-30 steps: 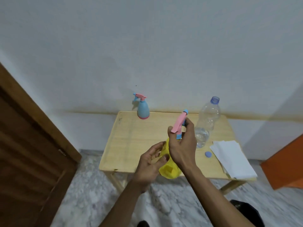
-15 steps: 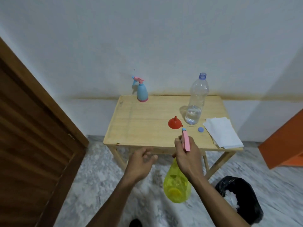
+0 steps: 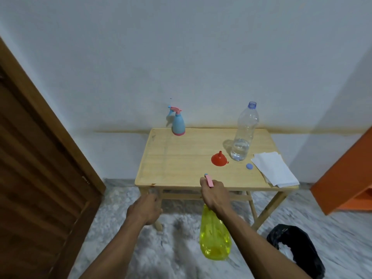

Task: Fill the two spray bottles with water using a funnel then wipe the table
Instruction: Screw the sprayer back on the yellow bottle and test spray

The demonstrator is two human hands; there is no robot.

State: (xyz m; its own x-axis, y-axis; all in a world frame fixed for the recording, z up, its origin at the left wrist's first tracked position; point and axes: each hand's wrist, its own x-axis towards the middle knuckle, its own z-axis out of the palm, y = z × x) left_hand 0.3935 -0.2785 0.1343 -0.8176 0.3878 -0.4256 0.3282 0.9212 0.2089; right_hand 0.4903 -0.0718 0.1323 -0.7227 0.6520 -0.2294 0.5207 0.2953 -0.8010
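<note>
My right hand (image 3: 215,195) grips the pink spray head of a yellow spray bottle (image 3: 214,238), which hangs below the front edge of the wooden table (image 3: 181,158). My left hand (image 3: 146,208) hovers apart to its left, fingers loosely curled, holding nothing. A blue spray bottle (image 3: 178,122) with a pink head stands at the table's back left. A red funnel (image 3: 219,159) lies mouth down near the middle right. Behind it stands an uncapped clear water bottle (image 3: 244,133) with a little water, its blue cap (image 3: 249,166) on the table beside it.
White paper towels (image 3: 274,169) lie stacked at the table's right front corner. A black bin bag (image 3: 298,248) sits on the marble floor at lower right. A brown wooden door (image 3: 36,178) is on the left, an orange cabinet (image 3: 346,174) on the right.
The view pulled back from the table. My right hand lowered the yellow bottle from above the table to below its front edge. My left hand let go of it and drifted left.
</note>
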